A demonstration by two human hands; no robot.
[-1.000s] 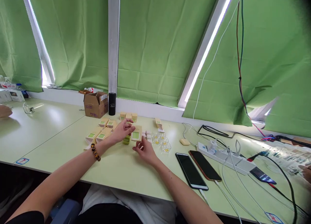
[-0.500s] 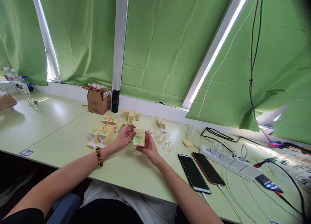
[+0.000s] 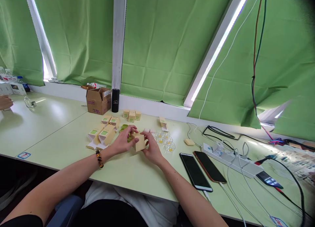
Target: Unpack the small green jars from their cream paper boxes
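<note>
Overall, clock taken about the held box, 12 toward the window.

Green blinds (image 3: 177, 50) fill the view from 10 through 2. Below them, a pale table (image 3: 118, 174).

Cardboard carton (image 3: 94, 105) at 10: flaps up, purple printing on its side, blurred beyond reading; white label (image 3: 107, 93) near its top, characters too small.

White power strip (image 3: 231, 159) at 3, plugs and cables in it.

Black cylinder (image 3: 115, 100) at 11, upright, just beside the carton; small pale round mark on it, lettering not legible.

Two phones at 4, side by side, screens dark: white-edged phone (image 3: 195, 171) and orange-edged phone (image 3: 209, 167).

Left hand (image 3: 125, 140) at 9, bead bracelet (image 3: 99, 158) on wrist: thumb and fingers gripping the box's left side. Right hand (image 3: 152, 148) at 3: fingers and thumb gripping its right side.

Held box (image 3: 140, 144), tan card, between both hands above the table, plain face toward the camera.

Tan boxes (image 3: 106, 135) between 9 and 10, near flaps open, green square labels; wording unreadable. Smaller group of closed boxes (image 3: 132, 116) between 11 and 12, similar labels.

Clear cups (image 3: 169, 147) with yellow centres, at 3, near the right hand.

Blue-edged sticker (image 3: 24, 155) at 9, table's near edge; red mark, not decipherable.
</note>
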